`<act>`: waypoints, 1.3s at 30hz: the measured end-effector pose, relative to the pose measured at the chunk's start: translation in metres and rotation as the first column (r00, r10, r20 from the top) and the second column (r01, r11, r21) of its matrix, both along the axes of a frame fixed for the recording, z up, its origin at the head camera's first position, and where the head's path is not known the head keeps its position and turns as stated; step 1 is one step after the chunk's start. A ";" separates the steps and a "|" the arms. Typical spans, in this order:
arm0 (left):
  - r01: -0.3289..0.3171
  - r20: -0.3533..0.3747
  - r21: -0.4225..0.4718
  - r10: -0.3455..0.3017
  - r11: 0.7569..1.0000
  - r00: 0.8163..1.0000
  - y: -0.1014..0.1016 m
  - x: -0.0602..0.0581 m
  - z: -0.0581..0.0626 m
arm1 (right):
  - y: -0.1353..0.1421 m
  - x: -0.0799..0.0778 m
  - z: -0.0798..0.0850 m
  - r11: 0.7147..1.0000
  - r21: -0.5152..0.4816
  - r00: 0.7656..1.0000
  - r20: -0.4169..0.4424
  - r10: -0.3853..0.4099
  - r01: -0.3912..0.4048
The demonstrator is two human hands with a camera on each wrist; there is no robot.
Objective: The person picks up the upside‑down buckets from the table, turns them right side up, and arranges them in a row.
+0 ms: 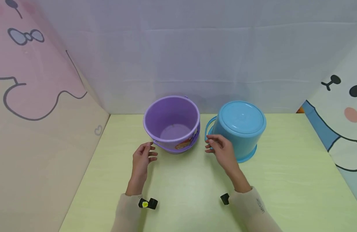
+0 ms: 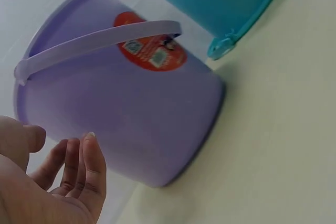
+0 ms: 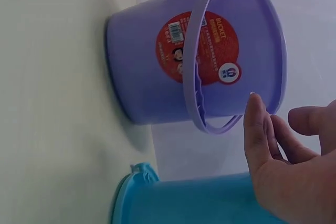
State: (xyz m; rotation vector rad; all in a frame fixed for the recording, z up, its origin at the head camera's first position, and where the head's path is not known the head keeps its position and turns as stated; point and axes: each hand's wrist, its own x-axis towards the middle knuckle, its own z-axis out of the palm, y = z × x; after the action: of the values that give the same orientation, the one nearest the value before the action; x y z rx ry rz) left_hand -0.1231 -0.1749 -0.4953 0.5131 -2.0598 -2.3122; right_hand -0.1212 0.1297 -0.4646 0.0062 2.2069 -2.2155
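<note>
A purple bucket stands upright on the table, its handle lowered across the front over a red oval label. Beside it on the right, a light blue bucket sits upside down, base upward, with its handle sticking out on the left. My left hand hovers by the purple bucket's front left rim, fingers loosely bent and holding nothing; in the left wrist view a gap separates thumb and fingertips. My right hand is in front of the blue bucket, near its handle, with nothing between thumb and fingers.
Both buckets are on a pale yellow-green table near its back edge. A whitish cloth wall rises right behind them. Printed cartoon panels flank the table, a pink one on the left and a white bear one on the right.
</note>
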 end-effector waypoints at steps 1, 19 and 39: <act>0.009 0.002 -0.011 -0.009 1.000 1.000 0.002 0.002 -0.002 | 0.003 0.003 -0.002 1.000 0.003 1.000 0.000 0.006 -0.006; 0.320 0.049 -0.229 -0.317 0.919 0.947 0.038 0.028 -0.018 | 0.048 0.041 -0.028 0.994 0.106 1.000 -0.013 -0.008 0.009; 0.553 -0.039 -0.415 -0.621 0.723 0.783 0.096 0.025 -0.023 | 0.100 0.053 -0.043 0.932 0.332 0.983 -0.155 -0.100 0.147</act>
State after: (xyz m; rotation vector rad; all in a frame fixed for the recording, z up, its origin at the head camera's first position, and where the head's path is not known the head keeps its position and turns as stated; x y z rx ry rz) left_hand -0.0985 -0.0790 -0.5180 -0.4235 -2.7763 -1.9678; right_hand -0.0680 0.2294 -0.5075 -0.0012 2.7114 -1.9041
